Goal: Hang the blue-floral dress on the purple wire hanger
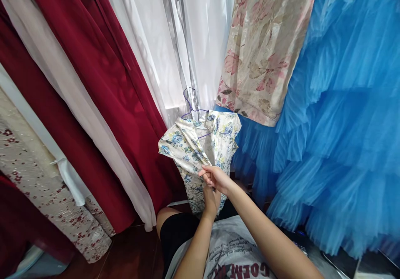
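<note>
A small floral garment (200, 145), cream with blue flowers, hangs on a thin purple wire hanger (191, 104) hooked on a metal rack pole (179, 46). My right hand (215, 178) is closed in a pinch on the garment's front edge, fingers curled leftward. Just below it, my left hand (211, 200) grips the lower part of the same garment, fingers partly hidden behind the cloth and the right hand. Both forearms reach up from the bottom of the view over my grey printed shirt (231, 250).
Dark red drapes (103, 87) and white sheer cloth (75, 104) hang at left. A pink floral dress (265, 46) and a big blue tulle skirt (343, 125) crowd the right. Beaded cream fabric (46, 195) lies low left. Dark wooden floor (131, 254) shows below.
</note>
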{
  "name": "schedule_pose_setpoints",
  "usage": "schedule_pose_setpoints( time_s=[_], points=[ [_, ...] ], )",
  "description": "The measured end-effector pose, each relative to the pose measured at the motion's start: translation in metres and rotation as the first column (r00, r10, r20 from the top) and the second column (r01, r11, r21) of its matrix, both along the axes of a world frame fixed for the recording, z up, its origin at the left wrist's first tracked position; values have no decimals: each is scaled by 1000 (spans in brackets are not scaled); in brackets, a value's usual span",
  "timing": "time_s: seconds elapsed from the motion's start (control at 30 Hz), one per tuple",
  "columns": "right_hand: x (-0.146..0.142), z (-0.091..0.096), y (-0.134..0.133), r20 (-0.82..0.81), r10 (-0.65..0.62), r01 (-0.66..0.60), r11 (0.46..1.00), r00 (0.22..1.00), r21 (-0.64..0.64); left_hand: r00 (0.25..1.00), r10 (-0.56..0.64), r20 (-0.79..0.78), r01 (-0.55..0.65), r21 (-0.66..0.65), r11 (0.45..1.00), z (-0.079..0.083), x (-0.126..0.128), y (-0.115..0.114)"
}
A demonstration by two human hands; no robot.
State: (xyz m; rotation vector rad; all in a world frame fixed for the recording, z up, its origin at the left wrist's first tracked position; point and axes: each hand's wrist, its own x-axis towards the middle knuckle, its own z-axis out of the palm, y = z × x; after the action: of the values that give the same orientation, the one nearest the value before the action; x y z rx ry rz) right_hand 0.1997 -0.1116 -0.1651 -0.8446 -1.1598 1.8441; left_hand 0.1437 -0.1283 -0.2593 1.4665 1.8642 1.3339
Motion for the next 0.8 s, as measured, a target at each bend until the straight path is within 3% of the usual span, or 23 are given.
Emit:
schedule_pose_setpoints(
  time_s=[0.07, 0.17, 0.3, 0.53, 0.8],
  points=[
    [7, -5, 2, 158, -6, -5, 998, 987, 67, 992, -118, 39, 115, 70, 991, -9, -9, -4],
    [23, -13, 7, 396, -31, -30, 989, 918, 148, 979, -198, 52, 188, 156, 970, -21, -17, -3],
    [45, -19, 14, 581, -179, 20, 963, 794, 270, 957, -287, 45, 262, 296, 919, -28, -19, 0],
    [47, -20, 15, 653, -438, 118, 872, 617, 474, 952, -303, 32, 281, 293, 914, -30, -18, -2],
    [43, -22, 16, 627, -536, 160, 817, 565, 555, 953, -298, 45, 274, 283, 919, -28, -16, -4]
  ],
)
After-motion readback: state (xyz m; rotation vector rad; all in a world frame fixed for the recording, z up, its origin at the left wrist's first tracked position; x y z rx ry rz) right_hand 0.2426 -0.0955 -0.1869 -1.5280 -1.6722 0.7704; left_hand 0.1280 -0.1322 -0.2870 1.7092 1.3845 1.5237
